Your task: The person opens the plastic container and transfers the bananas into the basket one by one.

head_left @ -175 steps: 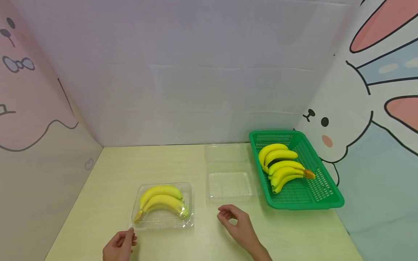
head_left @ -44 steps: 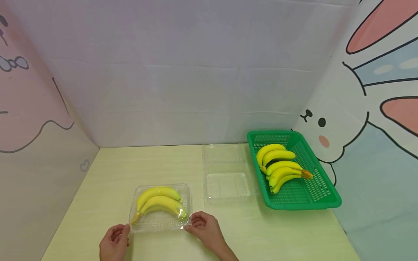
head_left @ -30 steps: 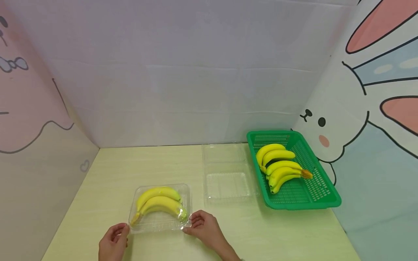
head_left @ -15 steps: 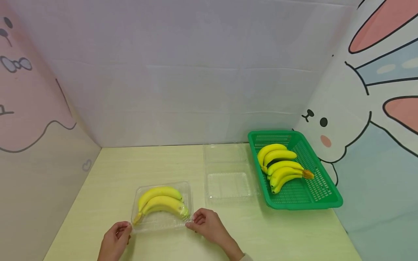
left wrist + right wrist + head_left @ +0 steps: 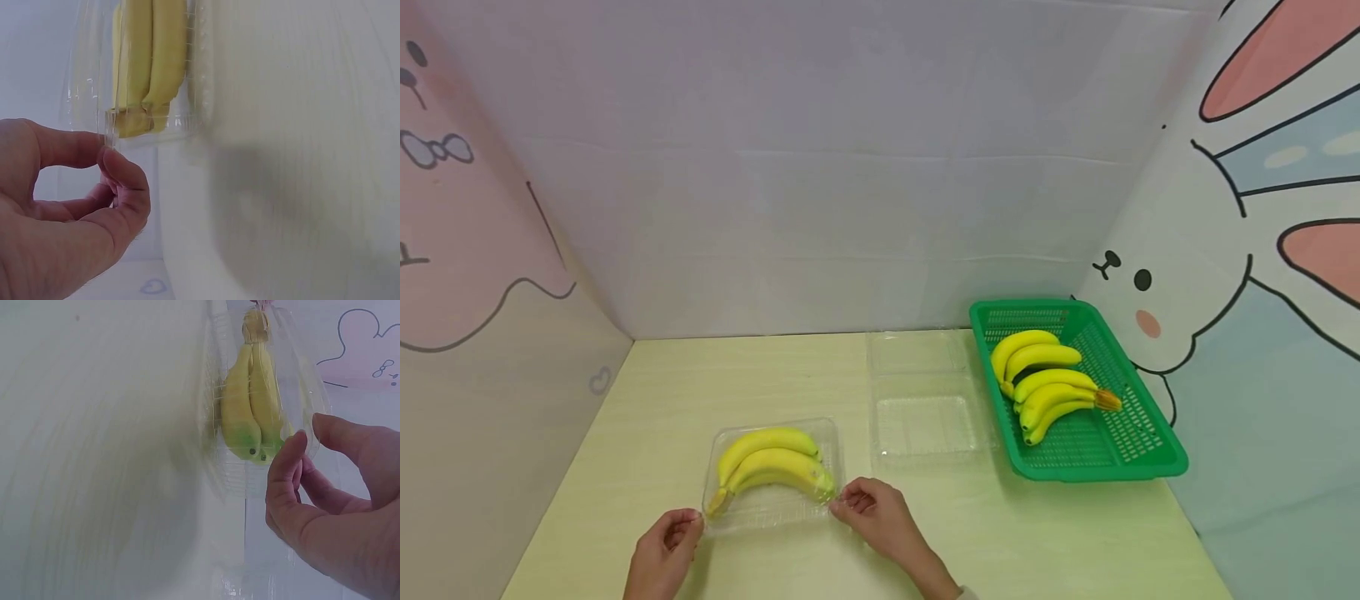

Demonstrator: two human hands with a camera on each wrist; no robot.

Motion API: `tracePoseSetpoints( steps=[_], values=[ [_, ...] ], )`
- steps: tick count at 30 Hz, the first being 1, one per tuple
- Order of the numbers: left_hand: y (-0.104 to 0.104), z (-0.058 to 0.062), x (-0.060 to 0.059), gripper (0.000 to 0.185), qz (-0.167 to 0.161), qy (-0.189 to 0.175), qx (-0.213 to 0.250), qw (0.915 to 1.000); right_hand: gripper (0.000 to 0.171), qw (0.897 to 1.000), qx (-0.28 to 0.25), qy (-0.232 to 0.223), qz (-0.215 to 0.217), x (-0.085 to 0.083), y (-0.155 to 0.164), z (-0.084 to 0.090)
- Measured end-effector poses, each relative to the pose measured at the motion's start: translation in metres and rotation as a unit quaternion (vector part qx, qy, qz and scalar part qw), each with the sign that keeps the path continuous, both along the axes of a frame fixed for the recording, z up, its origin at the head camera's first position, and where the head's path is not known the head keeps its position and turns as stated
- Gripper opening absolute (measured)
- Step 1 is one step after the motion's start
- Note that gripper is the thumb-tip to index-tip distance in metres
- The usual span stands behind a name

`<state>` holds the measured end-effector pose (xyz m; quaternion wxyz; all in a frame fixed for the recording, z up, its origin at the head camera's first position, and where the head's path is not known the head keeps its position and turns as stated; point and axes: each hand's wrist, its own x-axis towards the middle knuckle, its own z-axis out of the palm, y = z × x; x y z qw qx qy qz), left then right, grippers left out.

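A clear plastic clamshell box (image 5: 756,518) sits at the front left of the table with a small bunch of yellow bananas (image 5: 778,468) inside. Its lid lies over the fruit; whether the rims meet all round I cannot tell. My left hand (image 5: 664,546) pinches the near left corner between thumb and index finger, close by the banana stem (image 5: 134,122) in the left wrist view. At the near right corner, my right hand (image 5: 880,518) has thumb and index finger on the clear rim, beside the greenish banana tips (image 5: 256,440).
A second clear clamshell box (image 5: 925,425) lies unfolded at the back middle of the table (image 5: 752,379). Right of it stands a green plastic basket (image 5: 1105,454) holding two bunches of bananas (image 5: 1052,379). Fabric walls enclose the back and sides.
My right hand has come leftward from beside the box to its near right corner. The left hand has stayed at the left corner. Lately the right fingertips shifted slightly along the rim.
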<state>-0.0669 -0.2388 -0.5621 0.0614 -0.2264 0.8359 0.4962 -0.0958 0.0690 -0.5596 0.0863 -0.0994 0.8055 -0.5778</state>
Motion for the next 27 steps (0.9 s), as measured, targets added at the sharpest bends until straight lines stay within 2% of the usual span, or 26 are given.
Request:
tracePoseSetpoints(
  steps=[4, 14, 22, 27],
  values=[
    [-0.001, 0.001, 0.001, 0.035, -0.005, 0.005, -0.021, 0.9998, 0.015, 0.999, -0.031, -0.022, -0.002, 0.000, -0.002, 0.002],
    [-0.005, 0.004, -0.002, 0.033, -0.037, 0.005, -0.037, 0.9986, 0.015, 0.998, -0.047, -0.035, -0.004, 0.002, -0.003, 0.007],
    [-0.010, 0.006, -0.003, 0.030, -0.073, -0.001, -0.037, 0.9967, 0.014, 0.998, -0.055, -0.018, -0.012, 0.002, -0.003, 0.005],
    [-0.011, 0.006, -0.006, 0.034, -0.081, -0.005, -0.042, 0.9958, 0.015, 0.998, -0.052, -0.023, -0.018, 0.002, -0.004, 0.005]
  ],
)
